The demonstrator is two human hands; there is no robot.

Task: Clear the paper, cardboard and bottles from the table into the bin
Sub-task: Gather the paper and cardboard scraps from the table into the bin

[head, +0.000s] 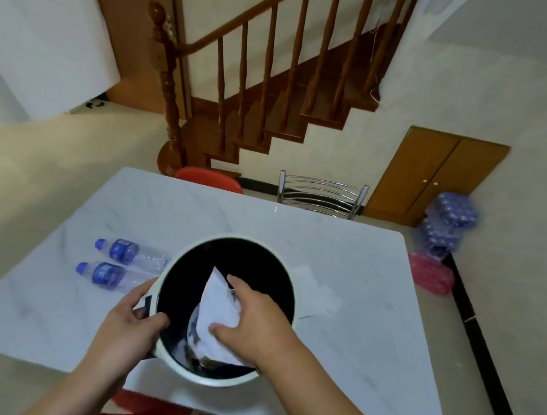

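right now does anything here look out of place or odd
The bin sits on the table itself, gripped at its rim by the left hand. The right hand pushes paper inside. Two bottles lie on their sides beside it. Nothing looks spilled or damaged.

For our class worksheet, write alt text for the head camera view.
A right hand pushes white paper into a round bin while the left hand grips its rim. Two bottles and another paper lie on the marble table.
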